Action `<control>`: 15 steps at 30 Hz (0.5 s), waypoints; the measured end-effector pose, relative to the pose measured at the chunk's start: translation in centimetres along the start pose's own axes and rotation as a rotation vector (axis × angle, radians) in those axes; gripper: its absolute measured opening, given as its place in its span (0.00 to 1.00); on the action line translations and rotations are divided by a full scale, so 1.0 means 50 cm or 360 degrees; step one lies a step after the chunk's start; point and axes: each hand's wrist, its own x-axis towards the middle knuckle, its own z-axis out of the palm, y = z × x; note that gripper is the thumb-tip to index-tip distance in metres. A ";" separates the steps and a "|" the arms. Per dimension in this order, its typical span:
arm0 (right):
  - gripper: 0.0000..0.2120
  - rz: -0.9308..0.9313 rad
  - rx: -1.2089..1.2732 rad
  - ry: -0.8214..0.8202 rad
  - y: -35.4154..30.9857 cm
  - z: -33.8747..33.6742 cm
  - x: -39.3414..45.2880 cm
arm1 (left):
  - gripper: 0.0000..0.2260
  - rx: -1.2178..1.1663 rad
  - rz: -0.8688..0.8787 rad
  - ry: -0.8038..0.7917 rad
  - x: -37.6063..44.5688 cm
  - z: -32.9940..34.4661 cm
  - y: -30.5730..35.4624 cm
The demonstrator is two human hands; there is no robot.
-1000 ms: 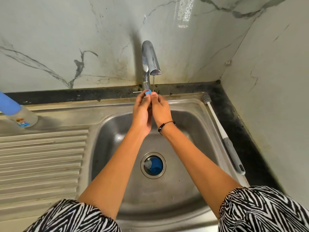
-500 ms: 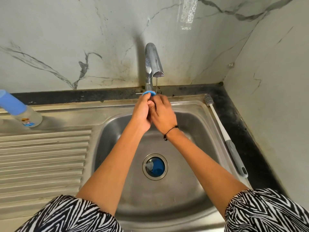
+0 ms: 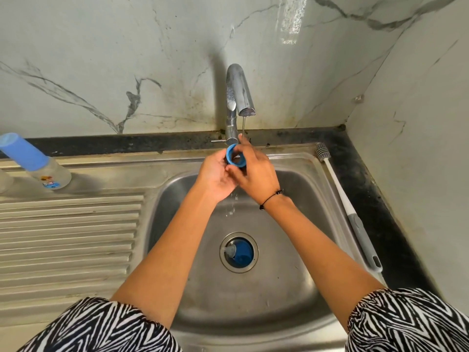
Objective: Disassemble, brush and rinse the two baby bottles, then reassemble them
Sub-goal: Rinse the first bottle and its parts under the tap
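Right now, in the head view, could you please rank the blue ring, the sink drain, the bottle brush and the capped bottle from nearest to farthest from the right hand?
From the right hand:
1. Blue ring: in its grip, under the tap.
2. Sink drain: below, mid-basin.
3. Bottle brush: on the right rim; too close to the drain to rank firmly.
4. Capped bottle: far left on the drainboard.

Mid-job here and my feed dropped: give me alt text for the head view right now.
Both hands, left hand and right hand, hold a blue bottle ring under a thin stream from the tap above the steel sink. A capped baby bottle stands on the drainboard at left, a bottle brush lies along the sink's right edge, and a blue part sits in the drain.
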 end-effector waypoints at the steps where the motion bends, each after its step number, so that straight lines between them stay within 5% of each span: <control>1: 0.13 -0.0011 0.0018 0.0067 0.000 -0.003 0.001 | 0.11 -0.0053 0.0012 -0.0014 0.001 -0.001 -0.001; 5: 0.11 0.0459 0.0656 0.0137 -0.015 -0.009 0.006 | 0.09 0.0029 0.0106 -0.0033 0.005 -0.004 -0.014; 9: 0.13 0.1060 0.1488 0.0248 -0.031 0.006 0.023 | 0.07 0.0542 0.0309 0.0246 0.011 -0.011 -0.026; 15: 0.14 0.1381 0.1627 0.0302 -0.028 0.005 0.040 | 0.04 0.0762 0.0414 0.0249 0.003 -0.013 -0.035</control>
